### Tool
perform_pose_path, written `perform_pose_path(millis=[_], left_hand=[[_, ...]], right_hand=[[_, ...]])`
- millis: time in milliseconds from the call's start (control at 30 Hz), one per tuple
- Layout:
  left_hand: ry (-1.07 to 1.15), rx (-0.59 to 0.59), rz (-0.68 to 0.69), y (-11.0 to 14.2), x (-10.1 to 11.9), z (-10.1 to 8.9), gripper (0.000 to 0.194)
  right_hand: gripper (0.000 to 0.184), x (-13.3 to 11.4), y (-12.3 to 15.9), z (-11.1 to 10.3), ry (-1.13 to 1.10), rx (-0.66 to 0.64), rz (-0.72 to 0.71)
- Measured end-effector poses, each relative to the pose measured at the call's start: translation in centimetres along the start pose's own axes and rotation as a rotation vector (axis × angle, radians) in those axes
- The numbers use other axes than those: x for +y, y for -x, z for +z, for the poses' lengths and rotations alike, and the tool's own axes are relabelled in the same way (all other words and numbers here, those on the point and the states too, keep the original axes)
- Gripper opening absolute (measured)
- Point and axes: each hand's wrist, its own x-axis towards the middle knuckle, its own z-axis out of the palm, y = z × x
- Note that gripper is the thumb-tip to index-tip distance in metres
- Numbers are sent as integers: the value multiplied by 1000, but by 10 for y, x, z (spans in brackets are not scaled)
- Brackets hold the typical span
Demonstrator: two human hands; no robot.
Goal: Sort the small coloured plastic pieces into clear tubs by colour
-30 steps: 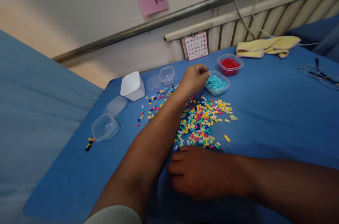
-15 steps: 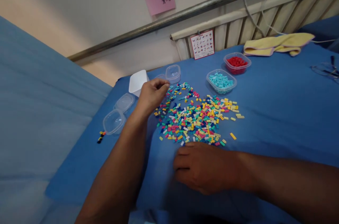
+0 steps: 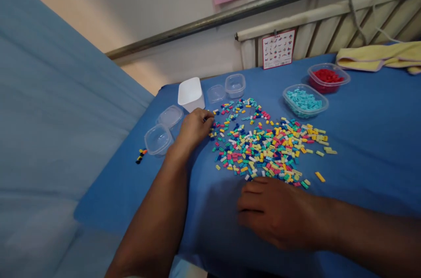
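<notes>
Small toy building bricks [image 3: 263, 146] in yellow, pink, green, white and blue lie in a loose spread on the blue cloth. My left hand [image 3: 196, 128] rests at the left edge of this spread, its thumb and fingers closed together beside a few bricks. Whatever sits between those fingertips is too small to make out. At the near edge of the bricks, my right hand [image 3: 274, 212] lies low with its back up and its fingers curled under. Those fingertips are hidden, so I cannot see what they hold.
A tub of light-blue bricks [image 3: 304, 101] and a tub of red bricks [image 3: 328, 78] stand at the back right. Behind my left hand are a white box [image 3: 191, 94] and a clear tub [image 3: 235, 85]. Further left lie clear containers [image 3: 158, 140]. A yellow cloth [image 3: 371, 56] lies far right.
The view has turned left, shifting everything rightward. My left hand has moved left and nearer to me relative to the bricks, uncovering a clear lid. The right hand stays by the near edge.
</notes>
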Motion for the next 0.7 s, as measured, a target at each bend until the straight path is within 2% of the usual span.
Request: perform_pose_path(millis=[167,300,500,600,700], left_hand=[[-130,-115,126,1,7,8,31],[-164,-134,107,3,15,6,28],[-186,-95,21,7,23,3,18],[-158,4,-17,4,28,6,21],[-122,69,45,-3,36,14,29]], right_hand=[[14,-2,1,-1,-10,10,14],[16,-3,1,-3,-22,-11,27],[16,-4,1,-2,-19,4,29],[16,-4,-1,-4,-12,-4,20],[18,-5,-1,-5,-9,-22,26]])
